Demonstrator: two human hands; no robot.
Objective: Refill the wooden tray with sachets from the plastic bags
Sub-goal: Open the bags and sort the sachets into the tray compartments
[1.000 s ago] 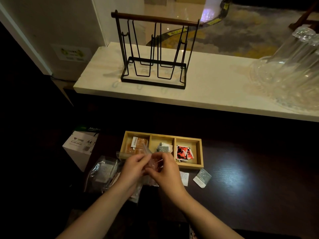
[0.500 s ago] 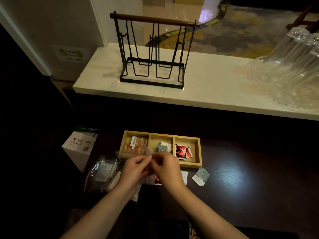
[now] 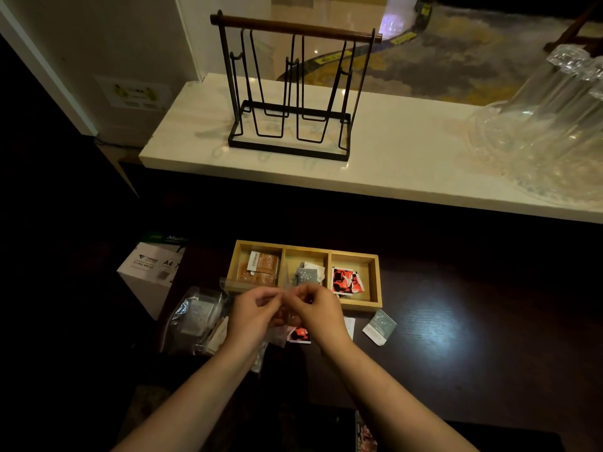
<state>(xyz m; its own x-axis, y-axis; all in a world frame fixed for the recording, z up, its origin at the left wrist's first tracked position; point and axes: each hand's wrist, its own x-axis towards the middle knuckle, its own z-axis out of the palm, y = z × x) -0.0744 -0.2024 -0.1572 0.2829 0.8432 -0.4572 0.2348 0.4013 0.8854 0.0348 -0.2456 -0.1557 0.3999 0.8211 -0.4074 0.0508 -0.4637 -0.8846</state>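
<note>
Pinching the small clear plastic bag [image 3: 284,290] at its mouth, left hand [image 3: 253,313] and right hand [image 3: 318,309] have drawn closer over the three-compartment wooden tray [image 3: 377,288], suggesting it's being opened for red sachets [image 3: 346,281].

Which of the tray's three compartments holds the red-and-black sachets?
The right-hand compartment of the wooden tray. The middle compartment holds grey and white sachets, and the left compartment holds orange-brown ones.
</note>
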